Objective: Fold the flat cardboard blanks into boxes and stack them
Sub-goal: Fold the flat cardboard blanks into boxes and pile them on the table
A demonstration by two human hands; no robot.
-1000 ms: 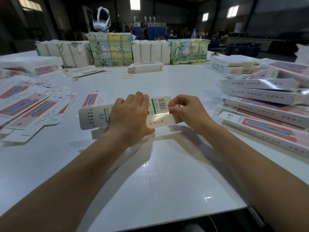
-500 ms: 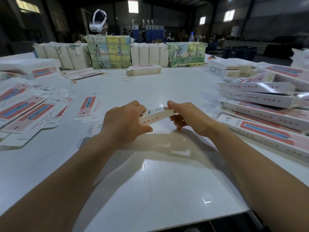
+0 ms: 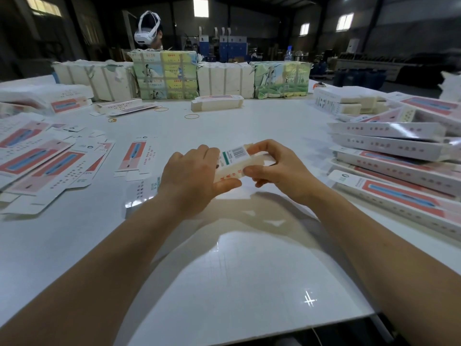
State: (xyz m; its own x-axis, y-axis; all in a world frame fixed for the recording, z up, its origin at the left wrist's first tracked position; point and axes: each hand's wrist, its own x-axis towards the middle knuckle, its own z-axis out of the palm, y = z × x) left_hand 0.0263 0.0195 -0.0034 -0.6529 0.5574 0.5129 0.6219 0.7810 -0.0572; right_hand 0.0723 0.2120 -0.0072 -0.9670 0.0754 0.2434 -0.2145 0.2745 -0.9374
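Note:
A white cardboard box (image 3: 233, 162) with a barcode and green stripe on its upper face sits between my hands, just above the white table (image 3: 224, 270). My left hand (image 3: 192, 178) grips its left part, thumb underneath and fingers over the top. My right hand (image 3: 272, 167) pinches its right end, fingers curled over the end flap. The box's left end pokes out behind my left wrist. Flat pink-and-blue blanks (image 3: 47, 163) lie spread on the left. Folded long boxes (image 3: 396, 161) are stacked at the right.
Wrapped bundles (image 3: 164, 73) of stock line the table's far side, with a person in a white headset (image 3: 147, 31) behind them. A short pile of blanks (image 3: 217, 102) and rubber bands (image 3: 191, 116) lie mid-table. The table's near edge runs across the lower right.
The box was lifted and turned from lying flat with its barcode face up, through edge-on, to an opened-out shape. My right hand has shifted onto the right end.

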